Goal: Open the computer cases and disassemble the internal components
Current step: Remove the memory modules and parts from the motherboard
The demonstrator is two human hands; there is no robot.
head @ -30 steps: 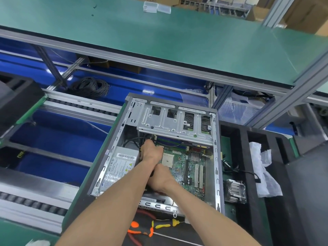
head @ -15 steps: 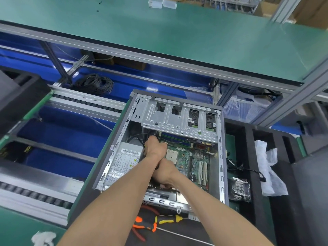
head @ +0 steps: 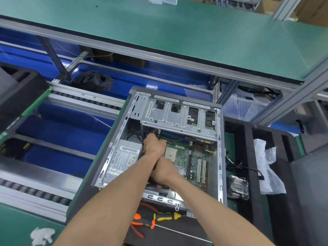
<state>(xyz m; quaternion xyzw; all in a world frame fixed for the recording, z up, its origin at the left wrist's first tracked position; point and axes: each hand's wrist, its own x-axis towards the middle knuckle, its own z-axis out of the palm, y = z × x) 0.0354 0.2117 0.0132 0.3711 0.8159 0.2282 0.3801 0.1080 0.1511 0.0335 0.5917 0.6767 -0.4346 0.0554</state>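
Green workbench shelving (head: 177, 41) is seen behind an opened computer case (head: 220, 157). Inside it, the left hand (head: 153, 144) is curled around black cables (head: 136, 134); the right hand (head: 164, 172) is curled below, its hold hidden. Power supply (head: 122, 158) label text is unreadable.

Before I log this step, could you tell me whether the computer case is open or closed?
Open: the computer case has no side panel, exposing the motherboard and power supply.

Drive cage (head: 179, 118) over motherboard (head: 191, 157) (low clearance)

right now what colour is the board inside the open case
Green, with white slots; the motherboard shows best in the head view.
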